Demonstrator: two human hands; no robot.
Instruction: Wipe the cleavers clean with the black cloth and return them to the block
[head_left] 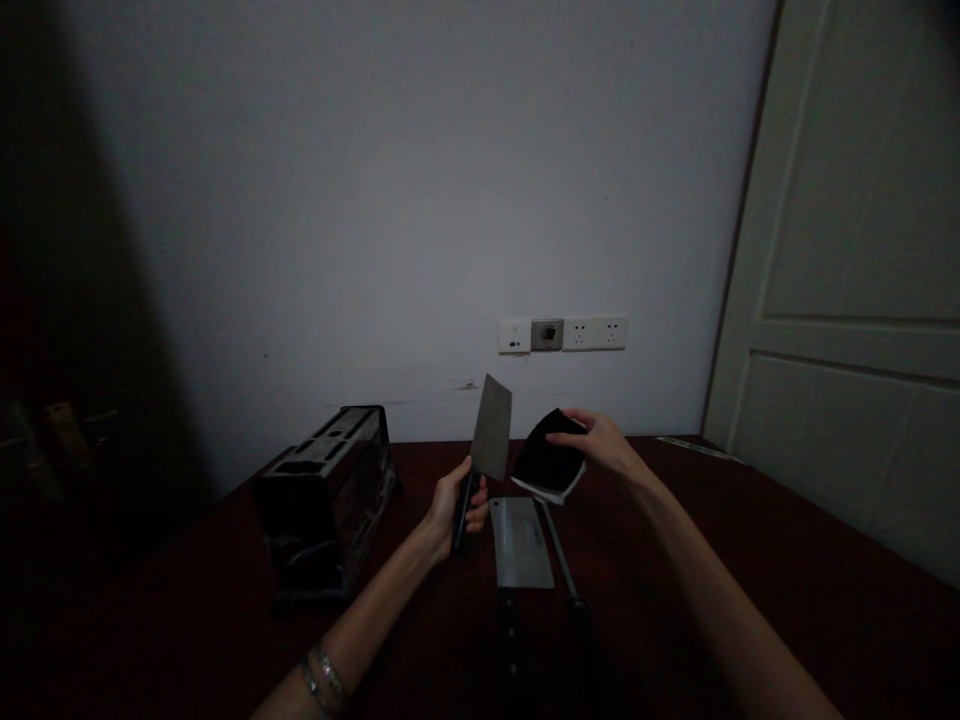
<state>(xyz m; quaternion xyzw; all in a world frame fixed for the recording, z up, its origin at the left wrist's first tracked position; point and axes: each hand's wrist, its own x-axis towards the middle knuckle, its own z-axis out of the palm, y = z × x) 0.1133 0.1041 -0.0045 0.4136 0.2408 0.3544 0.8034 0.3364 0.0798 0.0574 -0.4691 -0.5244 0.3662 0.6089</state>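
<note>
From the knife (489, 440), the rack (364, 495) blocks eight o'clock and the cleaver (523, 545) five. Bare table (795, 580) leaves passage at four, beyond the right forearm (690, 550).

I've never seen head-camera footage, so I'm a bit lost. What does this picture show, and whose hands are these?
There is no machine: the hands belong to the person wearing the camera on their head, which looks forward and down. The left hand grips a broad-bladed knife by its dark handle, blade upward. The right hand pinches a black piece with a pale edge; its material is unclear. On the dark red table lie a cleaver and a thin rod. Further left stands a black slotted box.
</note>
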